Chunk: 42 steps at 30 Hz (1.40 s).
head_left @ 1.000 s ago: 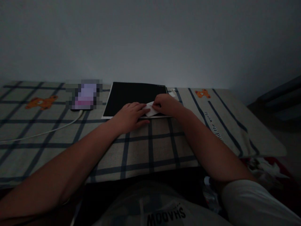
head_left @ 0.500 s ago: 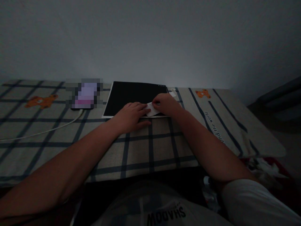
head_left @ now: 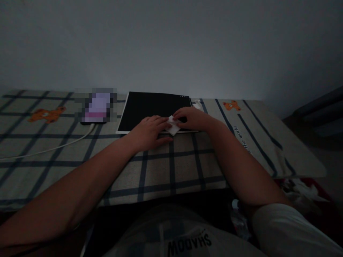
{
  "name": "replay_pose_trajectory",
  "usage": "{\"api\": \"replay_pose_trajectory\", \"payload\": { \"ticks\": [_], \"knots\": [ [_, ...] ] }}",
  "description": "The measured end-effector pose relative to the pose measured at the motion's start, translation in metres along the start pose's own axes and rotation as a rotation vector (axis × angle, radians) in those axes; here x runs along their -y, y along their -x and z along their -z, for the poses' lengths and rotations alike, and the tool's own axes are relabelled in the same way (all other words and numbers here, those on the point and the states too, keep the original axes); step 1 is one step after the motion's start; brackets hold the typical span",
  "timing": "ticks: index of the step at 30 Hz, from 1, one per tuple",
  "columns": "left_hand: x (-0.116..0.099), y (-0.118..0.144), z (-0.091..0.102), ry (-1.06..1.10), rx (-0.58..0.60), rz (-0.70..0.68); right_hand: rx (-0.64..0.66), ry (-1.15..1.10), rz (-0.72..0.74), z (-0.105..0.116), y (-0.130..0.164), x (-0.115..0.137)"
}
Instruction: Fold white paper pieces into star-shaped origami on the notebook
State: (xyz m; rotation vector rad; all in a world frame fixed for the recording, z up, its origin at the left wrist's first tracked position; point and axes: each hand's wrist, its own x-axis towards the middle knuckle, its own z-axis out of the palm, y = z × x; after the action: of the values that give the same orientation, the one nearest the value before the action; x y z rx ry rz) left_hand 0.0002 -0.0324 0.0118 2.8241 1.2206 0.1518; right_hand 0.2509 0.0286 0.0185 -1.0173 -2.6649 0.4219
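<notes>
A small folded piece of white paper (head_left: 174, 128) lies on the front edge of a black sheet or board with a white border (head_left: 152, 107). My left hand (head_left: 151, 132) rests palm down, its fingers stretched out with the tips on the paper's left side and the thumb apart below, over the cloth. From the right, my right hand (head_left: 194, 117) pinches the paper's upper right part between thumb and fingers. Parts of the paper are hidden under the fingers of both hands.
A phone (head_left: 97, 107) with a lit, blurred screen lies left on the checked tablecloth (head_left: 158, 171), a white cable (head_left: 66, 143) plugged into it. Another small white item (head_left: 197, 104) is behind my right hand. Below the table's right side are a plastic bottle (head_left: 238, 217) and crumpled tissues (head_left: 302, 192).
The paper has turned and now shows a corner pointing toward me. My right hand has rotated slightly, its wrist shifting right; my left hand has stayed nearly still.
</notes>
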Motion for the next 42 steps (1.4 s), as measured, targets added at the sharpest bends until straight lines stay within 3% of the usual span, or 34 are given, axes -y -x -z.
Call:
{"api": "replay_pose_trajectory", "payload": {
  "ticks": [6,11,15,20,25,29,42],
  "knots": [
    [-0.004,0.001,0.001,0.003,0.000,0.007,0.031,0.255,-0.201,0.010,-0.002,0.021],
    [-0.001,0.001,-0.003,-0.012,-0.006,-0.007,-0.049,0.353,-0.256,0.005,-0.007,0.032],
    [0.000,0.000,-0.007,-0.009,-0.041,-0.025,-0.103,0.311,-0.270,0.000,-0.007,0.027],
    [0.001,-0.001,-0.004,0.013,-0.076,-0.070,-0.131,0.131,-0.137,0.000,-0.005,0.013],
    [0.008,-0.003,0.003,0.067,-0.119,-0.057,-0.105,0.013,-0.108,-0.001,-0.003,0.000],
    [0.012,-0.005,0.003,0.055,-0.089,-0.058,-0.094,-0.047,-0.084,-0.005,-0.004,-0.008],
    [0.001,-0.003,-0.006,-0.068,-0.036,-0.071,-0.310,-0.016,-0.291,-0.010,-0.013,-0.009]
  ]
}}
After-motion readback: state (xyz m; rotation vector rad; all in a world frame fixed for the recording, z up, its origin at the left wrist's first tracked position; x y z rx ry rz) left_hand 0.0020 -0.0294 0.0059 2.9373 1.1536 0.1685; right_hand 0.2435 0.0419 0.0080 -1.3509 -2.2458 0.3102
